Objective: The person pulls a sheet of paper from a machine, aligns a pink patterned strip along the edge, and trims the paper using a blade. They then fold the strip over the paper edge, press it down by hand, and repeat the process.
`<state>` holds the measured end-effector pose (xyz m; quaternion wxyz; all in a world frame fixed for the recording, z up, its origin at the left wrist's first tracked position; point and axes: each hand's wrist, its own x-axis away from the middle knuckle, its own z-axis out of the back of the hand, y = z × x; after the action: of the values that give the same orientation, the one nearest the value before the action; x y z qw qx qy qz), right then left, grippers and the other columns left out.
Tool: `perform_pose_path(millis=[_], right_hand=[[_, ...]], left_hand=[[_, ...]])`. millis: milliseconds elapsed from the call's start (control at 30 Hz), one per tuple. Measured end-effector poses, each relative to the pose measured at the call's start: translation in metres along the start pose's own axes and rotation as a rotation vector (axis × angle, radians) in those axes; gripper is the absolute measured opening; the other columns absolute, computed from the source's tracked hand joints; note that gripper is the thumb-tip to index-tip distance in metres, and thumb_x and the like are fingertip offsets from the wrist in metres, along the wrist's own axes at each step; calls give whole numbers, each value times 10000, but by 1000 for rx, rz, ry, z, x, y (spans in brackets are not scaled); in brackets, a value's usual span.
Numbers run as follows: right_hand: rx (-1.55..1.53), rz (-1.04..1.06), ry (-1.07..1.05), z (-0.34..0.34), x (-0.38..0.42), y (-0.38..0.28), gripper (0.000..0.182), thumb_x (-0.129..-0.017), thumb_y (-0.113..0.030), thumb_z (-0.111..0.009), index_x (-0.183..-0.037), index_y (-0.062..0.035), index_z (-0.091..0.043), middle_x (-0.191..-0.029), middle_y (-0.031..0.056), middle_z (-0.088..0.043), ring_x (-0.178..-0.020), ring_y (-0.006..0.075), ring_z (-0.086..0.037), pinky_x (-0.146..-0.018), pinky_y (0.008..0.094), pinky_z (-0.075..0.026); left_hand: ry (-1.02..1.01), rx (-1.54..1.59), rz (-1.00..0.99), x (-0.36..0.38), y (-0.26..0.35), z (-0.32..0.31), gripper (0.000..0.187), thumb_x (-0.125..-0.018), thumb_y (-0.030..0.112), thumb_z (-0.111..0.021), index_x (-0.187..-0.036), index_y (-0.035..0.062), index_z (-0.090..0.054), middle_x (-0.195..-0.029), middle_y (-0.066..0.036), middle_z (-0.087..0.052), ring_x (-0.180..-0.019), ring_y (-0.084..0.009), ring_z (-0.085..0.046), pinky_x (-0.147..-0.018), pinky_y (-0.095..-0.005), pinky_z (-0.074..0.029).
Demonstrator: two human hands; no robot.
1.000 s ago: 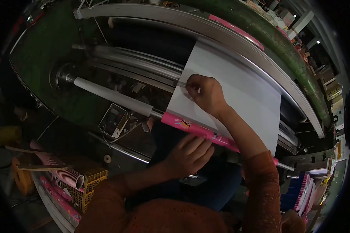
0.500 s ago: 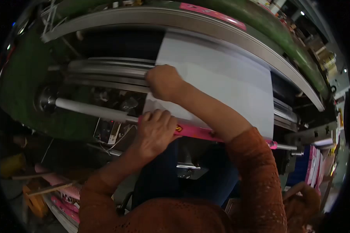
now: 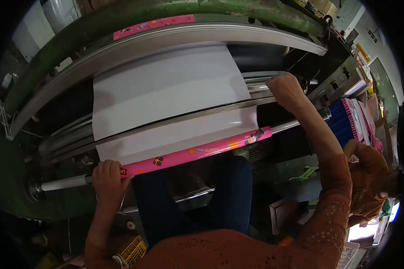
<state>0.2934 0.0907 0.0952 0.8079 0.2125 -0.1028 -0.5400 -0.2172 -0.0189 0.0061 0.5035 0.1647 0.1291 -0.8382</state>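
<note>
A wide white paper sheet [image 3: 166,87] runs down from the green machine onto a pink printed roll [image 3: 193,152] on a steel shaft. My left hand [image 3: 107,176] grips the roll's left end where the shaft [image 3: 63,183] comes out. My right hand [image 3: 286,89] is closed into a fist at the far right, on the metal bars [image 3: 260,80] just past the sheet's right edge. Whether that fist holds a small tool is hidden.
A curved steel guard [image 3: 188,33] and the green machine frame [image 3: 121,13] arch over the sheet. Blue and pink stacked goods [image 3: 350,119] sit at the right. A yellow crate [image 3: 132,251] stands low on the left. Another person's sleeve [image 3: 368,179] shows at right.
My view has swung right. My left hand slid to the roll's left end and grips it. My right hand travelled across the sheet from its left edge to its right side.
</note>
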Motion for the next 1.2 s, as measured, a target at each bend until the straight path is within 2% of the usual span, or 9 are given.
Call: perform_pose_path(millis=[33,67,167,267,633,700,900,1100,1200], right_hand=[[-132,-130,233,13,8,-21,43,-737,-88,-632,-764,-88,-599,-695,121,-622,-661,319,-644,-567,424,-502],[-313,-87,467,34,12,-58,74,-742,-98,-625,-765,-79,-557,-689,123,-596,-637,341,-619,-549,411,-499],[-819,76,587,43,11,-191,140,-748,-105,-602,-814,-84,-480,-696,105,-555,-680,320,-593,-595,427,-461],[-836,10,640,31,1,-255,163,-787,-145,-640,-812,-83,-491,-655,82,-546,-624,260,-594,-562,378,-434],[-736,-37,658,-15,49,-140,201,-803,-142,-631,-828,-64,-447,-568,87,-534,-522,288,-579,-489,391,-444],[-728,-15,660,-20,50,-136,196,-802,-141,-632,-841,-68,-454,-566,94,-532,-523,300,-574,-493,398,-444],[-702,-208,588,-9,46,-147,151,-842,-114,-620,-780,-65,-491,-590,139,-543,-538,340,-562,-512,438,-440],[-895,-258,651,62,4,-129,131,-880,-135,-608,-811,-52,-533,-627,159,-561,-572,366,-563,-520,439,-419],[-923,-220,718,102,-51,-102,184,-909,-201,-553,-818,-42,-540,-655,157,-591,-650,389,-591,-585,455,-443]], left_hand=[[2,-4,-20,-2,0,0,491,-589,276,-797,-936,64,-523,-922,-104,-529,-868,-300,-529,-745,-425,-430],[-2,-6,-44,-1,-1,1,475,-604,252,-796,-943,63,-522,-919,-105,-532,-868,-303,-534,-747,-429,-432],[-126,-25,-10,2,-6,2,448,-630,206,-792,-960,62,-525,-909,-111,-540,-873,-310,-545,-750,-429,-440],[-166,-63,-1,4,-11,-5,461,-632,198,-803,-974,59,-527,-902,-118,-543,-872,-314,-551,-744,-426,-448],[-111,33,-104,-68,106,-15,348,-709,251,-766,-879,75,-519,-805,-101,-536,-769,-301,-564,-660,-414,-447],[-87,56,-130,-70,111,-15,341,-712,255,-761,-860,77,-512,-793,-99,-534,-757,-293,-566,-635,-403,-446],[-59,15,-156,-71,108,-9,338,-729,312,-735,-827,93,-497,-764,-61,-537,-719,-223,-573,-615,-352,-446],[14,-5,-153,-64,105,-14,321,-751,334,-715,-816,98,-507,-748,-49,-536,-722,-201,-573,-617,-331,-445],[31,32,-179,-65,103,-13,320,-755,342,-711,-819,97,-516,-749,-48,-538,-720,-202,-570,-614,-330,-449]])
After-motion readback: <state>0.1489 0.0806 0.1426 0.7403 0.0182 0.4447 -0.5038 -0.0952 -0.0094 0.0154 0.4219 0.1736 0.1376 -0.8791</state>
